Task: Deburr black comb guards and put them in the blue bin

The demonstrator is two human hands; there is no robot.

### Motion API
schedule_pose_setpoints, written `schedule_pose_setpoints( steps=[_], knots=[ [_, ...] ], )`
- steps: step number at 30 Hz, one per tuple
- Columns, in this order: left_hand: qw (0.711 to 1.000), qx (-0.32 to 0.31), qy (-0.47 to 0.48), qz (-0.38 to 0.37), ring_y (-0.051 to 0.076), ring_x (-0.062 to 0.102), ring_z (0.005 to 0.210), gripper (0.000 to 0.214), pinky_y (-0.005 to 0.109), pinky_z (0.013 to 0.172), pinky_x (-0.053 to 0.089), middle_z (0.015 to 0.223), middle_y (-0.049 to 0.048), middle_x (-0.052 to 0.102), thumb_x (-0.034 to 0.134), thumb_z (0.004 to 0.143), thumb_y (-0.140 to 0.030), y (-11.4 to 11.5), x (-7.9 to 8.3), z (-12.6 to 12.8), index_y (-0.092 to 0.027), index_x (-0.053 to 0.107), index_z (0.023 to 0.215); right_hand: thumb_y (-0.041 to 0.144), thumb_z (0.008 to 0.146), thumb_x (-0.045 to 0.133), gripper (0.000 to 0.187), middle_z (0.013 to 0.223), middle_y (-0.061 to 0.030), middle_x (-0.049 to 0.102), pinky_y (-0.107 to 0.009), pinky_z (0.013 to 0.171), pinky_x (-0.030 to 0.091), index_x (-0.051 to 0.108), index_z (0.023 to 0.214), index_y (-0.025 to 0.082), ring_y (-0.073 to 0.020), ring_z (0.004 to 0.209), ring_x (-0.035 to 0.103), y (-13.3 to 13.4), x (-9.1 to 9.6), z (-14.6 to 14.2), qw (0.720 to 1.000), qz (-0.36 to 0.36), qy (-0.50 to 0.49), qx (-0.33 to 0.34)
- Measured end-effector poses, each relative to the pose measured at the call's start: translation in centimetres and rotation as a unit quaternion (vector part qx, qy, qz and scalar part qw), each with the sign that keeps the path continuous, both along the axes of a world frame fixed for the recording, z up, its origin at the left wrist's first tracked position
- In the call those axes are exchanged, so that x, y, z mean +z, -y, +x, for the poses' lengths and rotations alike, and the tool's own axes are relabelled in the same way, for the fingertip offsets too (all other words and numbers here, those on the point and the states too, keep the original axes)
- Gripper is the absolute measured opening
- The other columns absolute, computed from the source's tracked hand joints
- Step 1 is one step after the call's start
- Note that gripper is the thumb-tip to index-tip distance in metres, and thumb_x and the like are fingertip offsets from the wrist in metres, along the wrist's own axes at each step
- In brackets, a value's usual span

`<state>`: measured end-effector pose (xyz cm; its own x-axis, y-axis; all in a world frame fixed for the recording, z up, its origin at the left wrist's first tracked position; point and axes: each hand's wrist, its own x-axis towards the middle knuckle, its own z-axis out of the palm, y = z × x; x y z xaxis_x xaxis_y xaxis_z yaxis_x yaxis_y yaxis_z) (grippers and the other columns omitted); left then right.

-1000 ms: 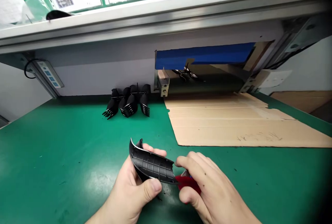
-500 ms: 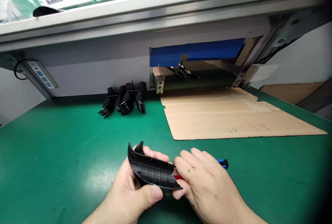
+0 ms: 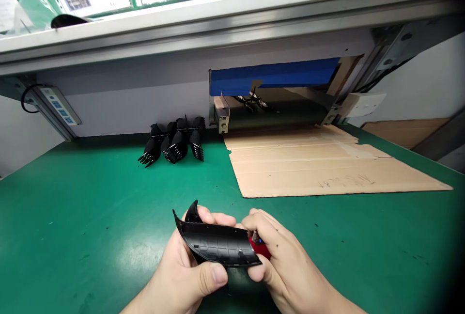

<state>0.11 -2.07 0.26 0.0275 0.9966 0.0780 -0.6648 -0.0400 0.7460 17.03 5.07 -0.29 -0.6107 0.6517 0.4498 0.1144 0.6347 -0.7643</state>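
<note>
My left hand [image 3: 192, 270] is closed round a curved black plastic shell [image 3: 218, 243], thumb along its lower edge and fingers behind. Faint grid lines mark the shell's hollow inner face, and a hooked black piece [image 3: 193, 212] rises at its left end. At the shell's right end, my right hand [image 3: 286, 260] is closed on a small hand tool with a red part [image 3: 260, 248] and a metal tip [image 3: 255, 236]. Most of this tool is hidden by the fingers, so its exact kind does not show.
Several black molded parts joined by sprues [image 3: 176, 142] lie at the back left of the green table [image 3: 90, 207]. A flat cardboard sheet [image 3: 290, 173] lies before an opening with a conveyor belt [image 3: 283, 115]. A power strip [image 3: 60, 105] is mounted at left.
My right hand has turned, and the tool's tip has drawn back from the shell's inner face. The tool's blue end has gone out of sight. The shell has tilted slightly.
</note>
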Motion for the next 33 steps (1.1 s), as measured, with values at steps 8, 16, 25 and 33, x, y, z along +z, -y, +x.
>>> schedule_pose_setpoints(
  steps=[8,16,25,33],
  knots=[
    [0.998,-0.009,0.055,-0.003,0.023,0.058,0.110,0.042,0.037,0.097,0.046,0.109,0.0002,0.063,0.082,0.068,-0.020,0.2,-0.1,0.7,-0.027,0.059,0.102,0.078,0.098,0.015,0.071,0.070,0.0001,0.042,-0.027,0.057,0.031,0.043,0.073,0.019,-0.0192,0.061,0.040,0.2,0.6,0.1,0.999,0.026,0.018,0.031],
    [0.991,0.087,0.066,-0.075,0.022,0.055,0.116,0.048,0.035,0.100,0.041,0.122,0.0040,0.060,0.079,0.071,-0.018,0.0,0.7,0.4,-0.026,0.054,0.110,0.082,0.096,0.021,0.070,0.070,0.0009,0.044,-0.026,0.055,0.029,0.042,0.075,0.018,-0.0183,0.061,0.041,-0.4,1.4,0.6,0.996,0.027,0.064,0.048],
    [0.983,0.100,0.108,-0.106,0.021,0.056,0.114,0.051,0.036,0.102,0.039,0.129,0.0061,0.056,0.075,0.076,-0.021,0.1,1.0,1.0,-0.028,0.045,0.117,0.057,0.109,0.009,0.062,0.082,-0.0056,0.046,-0.033,0.061,0.029,0.050,0.088,0.015,-0.0258,0.070,0.044,1.1,-0.9,-1.0,0.939,0.273,0.186,-0.094],
    [0.990,0.093,0.088,-0.063,0.019,0.061,0.104,0.052,0.030,0.089,0.048,0.122,0.0077,0.060,0.075,0.076,-0.018,0.0,1.0,1.2,-0.026,0.041,0.114,0.056,0.107,0.001,0.068,0.079,-0.0049,0.041,-0.031,0.058,0.023,0.049,0.080,0.016,-0.0249,0.066,0.039,0.4,-0.3,-0.5,0.922,0.278,0.238,-0.126]
  ],
)
